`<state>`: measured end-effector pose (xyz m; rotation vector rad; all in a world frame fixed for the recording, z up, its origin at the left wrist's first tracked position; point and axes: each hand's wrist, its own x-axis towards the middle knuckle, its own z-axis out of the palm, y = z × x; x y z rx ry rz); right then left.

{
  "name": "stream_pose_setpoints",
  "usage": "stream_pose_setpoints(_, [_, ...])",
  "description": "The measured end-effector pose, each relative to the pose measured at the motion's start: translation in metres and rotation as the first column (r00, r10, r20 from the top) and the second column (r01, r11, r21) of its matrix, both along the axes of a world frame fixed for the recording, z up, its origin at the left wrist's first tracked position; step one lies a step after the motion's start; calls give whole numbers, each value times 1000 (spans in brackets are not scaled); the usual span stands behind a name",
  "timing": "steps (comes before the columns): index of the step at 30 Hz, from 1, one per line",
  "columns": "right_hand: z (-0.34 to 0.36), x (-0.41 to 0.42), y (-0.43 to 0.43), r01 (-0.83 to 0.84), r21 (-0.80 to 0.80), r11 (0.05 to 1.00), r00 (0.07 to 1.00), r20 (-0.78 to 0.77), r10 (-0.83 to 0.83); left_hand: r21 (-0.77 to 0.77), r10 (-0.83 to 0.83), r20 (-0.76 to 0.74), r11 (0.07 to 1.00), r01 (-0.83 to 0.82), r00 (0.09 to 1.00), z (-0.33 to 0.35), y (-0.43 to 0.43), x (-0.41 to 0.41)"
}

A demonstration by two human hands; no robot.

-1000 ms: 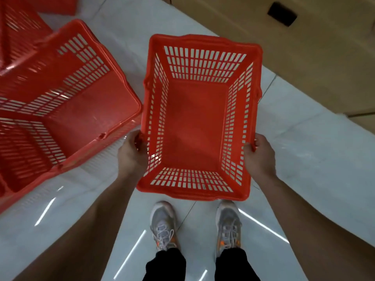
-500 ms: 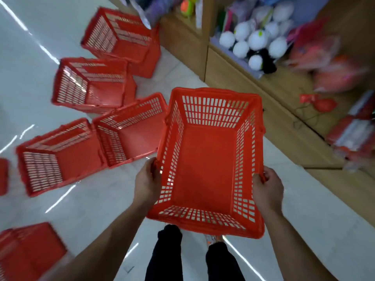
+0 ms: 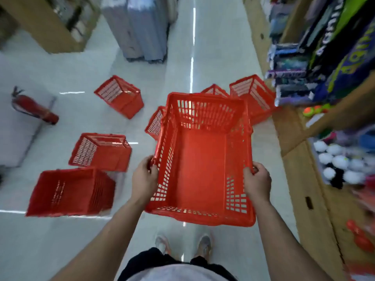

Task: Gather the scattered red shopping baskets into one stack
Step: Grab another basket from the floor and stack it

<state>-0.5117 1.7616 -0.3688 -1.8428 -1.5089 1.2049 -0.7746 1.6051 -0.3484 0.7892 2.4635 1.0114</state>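
- Red slotted plastic shopping basket (image 3: 205,159) hangs in front of you, open side up, its far end tipped slightly away, held above the pale glossy floor (image 3: 60,250).
- Your left hand (image 3: 144,180) has its grip clenched on the basket's left rim, thumb on top; the fingers underneath are hidden by the wall.
- Your right hand (image 3: 257,182) grasps the right rim the same way, fingertips curled over the edge.
- Behind the held basket, three more red baskets are partly hidden: a sliver at its left far corner (image 3: 155,122), a peak above its far rim (image 3: 215,90), and a fuller one by the shelving (image 3: 253,96). How they touch one another cannot be told.
- To your left on the floor, well apart from your hands, lie a tipped red basket (image 3: 119,96), another on its side (image 3: 100,152), and a nearer red block (image 3: 71,192) so blurred you cannot tell whether it is one basket or several nested.
- A red fire extinguisher (image 3: 33,107) lies at the far left, its top smeared.
- Grey upright suitcases (image 3: 140,27) stand at the top, cut off by the frame.
- Wooden shelving (image 3: 300,159) on your right carries boxes and white balls, all too blurred to read.
- Your grey shoes (image 3: 162,243) show below, partly covered by your shirt.
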Motion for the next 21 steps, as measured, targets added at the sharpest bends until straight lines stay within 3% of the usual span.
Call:
stream_pose_setpoints(5, [41,-115,-24,-343,123,931,936,-35,349,62,344,-54,938,-341,937,36,-104,-55])
stream_pose_setpoints(11, [66,-248,-96,-625,179,760,765,-56,642,167,623,-43,775,-609,781,61,-232,-102])
stream_pose_setpoints(21, [86,-406,-260,-813,226,536,541,-45,840,252,835,66,515,-819,546,56,-424,-167])
